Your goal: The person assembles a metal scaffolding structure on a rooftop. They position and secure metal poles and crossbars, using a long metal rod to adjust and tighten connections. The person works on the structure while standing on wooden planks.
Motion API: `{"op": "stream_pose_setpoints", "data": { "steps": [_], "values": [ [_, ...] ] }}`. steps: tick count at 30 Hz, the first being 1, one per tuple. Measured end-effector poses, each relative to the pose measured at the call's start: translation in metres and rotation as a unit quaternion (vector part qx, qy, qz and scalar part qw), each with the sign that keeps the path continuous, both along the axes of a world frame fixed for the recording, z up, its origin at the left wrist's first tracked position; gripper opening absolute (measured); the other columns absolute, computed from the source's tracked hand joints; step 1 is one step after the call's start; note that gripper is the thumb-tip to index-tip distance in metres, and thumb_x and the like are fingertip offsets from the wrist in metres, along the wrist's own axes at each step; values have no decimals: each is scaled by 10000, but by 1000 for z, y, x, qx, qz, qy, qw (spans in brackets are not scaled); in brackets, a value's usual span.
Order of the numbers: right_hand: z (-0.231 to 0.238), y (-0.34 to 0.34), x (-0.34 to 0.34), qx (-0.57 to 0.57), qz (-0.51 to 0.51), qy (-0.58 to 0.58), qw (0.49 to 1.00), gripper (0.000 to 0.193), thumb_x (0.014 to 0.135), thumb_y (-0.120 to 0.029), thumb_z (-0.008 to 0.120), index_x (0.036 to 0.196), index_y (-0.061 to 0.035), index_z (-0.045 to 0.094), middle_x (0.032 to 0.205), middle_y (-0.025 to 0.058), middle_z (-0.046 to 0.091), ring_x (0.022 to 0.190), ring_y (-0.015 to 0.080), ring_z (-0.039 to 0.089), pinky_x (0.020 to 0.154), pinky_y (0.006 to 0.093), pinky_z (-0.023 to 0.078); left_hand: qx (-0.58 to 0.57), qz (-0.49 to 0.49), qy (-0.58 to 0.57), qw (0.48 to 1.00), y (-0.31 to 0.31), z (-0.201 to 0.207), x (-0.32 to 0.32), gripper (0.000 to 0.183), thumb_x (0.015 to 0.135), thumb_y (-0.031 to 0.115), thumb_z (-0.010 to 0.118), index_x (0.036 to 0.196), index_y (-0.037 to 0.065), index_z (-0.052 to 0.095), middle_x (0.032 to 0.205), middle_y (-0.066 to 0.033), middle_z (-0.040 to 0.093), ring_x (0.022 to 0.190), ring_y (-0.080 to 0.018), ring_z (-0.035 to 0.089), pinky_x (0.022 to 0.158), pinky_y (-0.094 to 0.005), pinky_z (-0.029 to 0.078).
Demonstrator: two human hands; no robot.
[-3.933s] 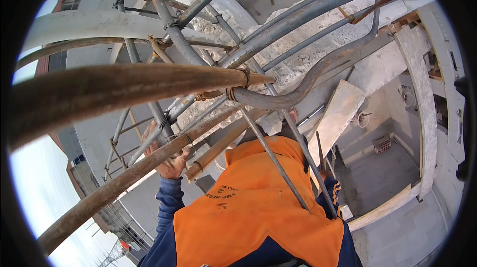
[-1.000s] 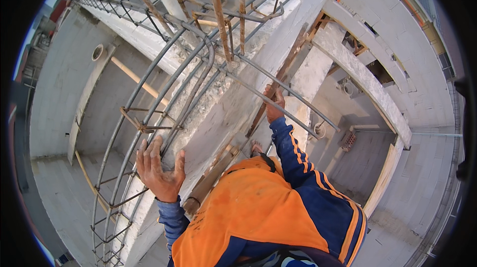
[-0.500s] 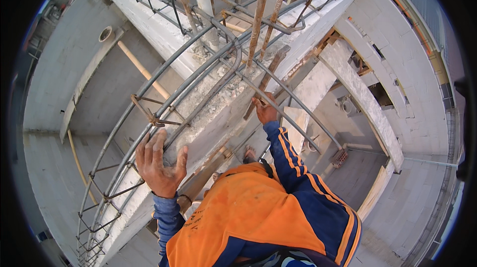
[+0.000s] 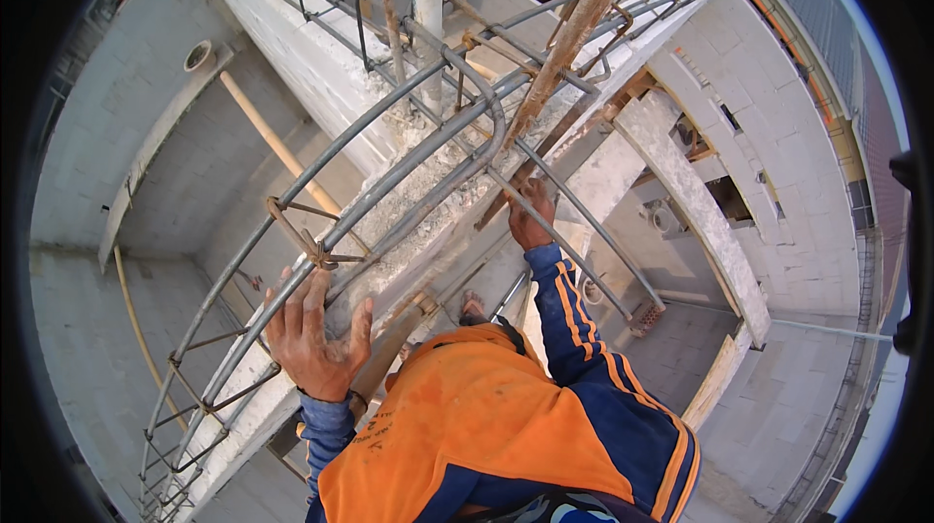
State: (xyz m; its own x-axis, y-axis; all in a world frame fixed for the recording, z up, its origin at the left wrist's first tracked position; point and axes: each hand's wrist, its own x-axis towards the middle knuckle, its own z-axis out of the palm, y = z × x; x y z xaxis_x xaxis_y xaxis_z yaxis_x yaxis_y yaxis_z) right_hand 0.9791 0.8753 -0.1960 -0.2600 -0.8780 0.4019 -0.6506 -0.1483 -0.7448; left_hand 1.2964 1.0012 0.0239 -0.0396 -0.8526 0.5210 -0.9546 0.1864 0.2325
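Observation:
My left hand [image 4: 316, 340] rests with its fingers apart against the rebar cage [image 4: 413, 158] that runs along the top of the rough concrete wall [image 4: 399, 197]. Just above its fingertips, a rusty stirrup [image 4: 316, 249] is tied to the long bars. On the wall's near side, my right hand [image 4: 531, 216] is closed on a narrow, weathered wooden strip [image 4: 562, 144], which slants beneath the bars. Two bare bar ends [image 4: 593, 216] project past that hand. Part of its grip is hidden from view.
Rusty upright bars [image 4: 574, 41] and a pale pipe [image 4: 428, 17] rise from the wall corner. A bamboo pole [image 4: 277, 139] spans the room at left. A curved-looking concrete beam [image 4: 696, 207] crosses at right. A bare foot [image 4: 473, 307] shows far below.
My view has shifted slightly, and the rusty uprights now appear farther right. The right hand sits a little farther right along the strip. My left hand stays nearly where it was.

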Motion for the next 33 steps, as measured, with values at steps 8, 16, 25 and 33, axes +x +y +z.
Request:
{"op": "stream_pose_setpoints", "data": {
  "steps": [8,16,25,33],
  "values": [
    [9,-3,-5,0,32,67,997,271,853,-180,726,858,71,626,956,283,597,916,487,583,766,522,458,9,22,11,1000,3,-5,1,488,741,340,811,1150,106,685,1163,-128,666,1224,-337,563,1070,-537,388],
    [1,-5,-5,-26,-4,65,998,199,816,-137,709,904,35,659,970,260,628,925,464,602,793,487,492,12,24,15,1000,2,-1,-2,488,738,345,813,1150,114,688,1158,-101,672,1223,-332,562,1071,-534,392],
    [20,6,2,-36,-7,9,999,231,757,-24,695,982,12,652,919,203,652,886,406,631,817,430,520,-7,14,5,1000,0,1,-5,465,773,302,789,1168,88,668,1087,-106,695,1175,-324,599,1050,-488,407],
    [19,17,20,-29,27,-2,999,100,788,-50,674,870,6,687,1014,207,605,865,412,619,736,443,509,-22,24,2,999,2,1,-7,447,771,300,793,1149,90,678,1083,-113,697,1194,-332,593,1066,-493,399]
  ]
}}
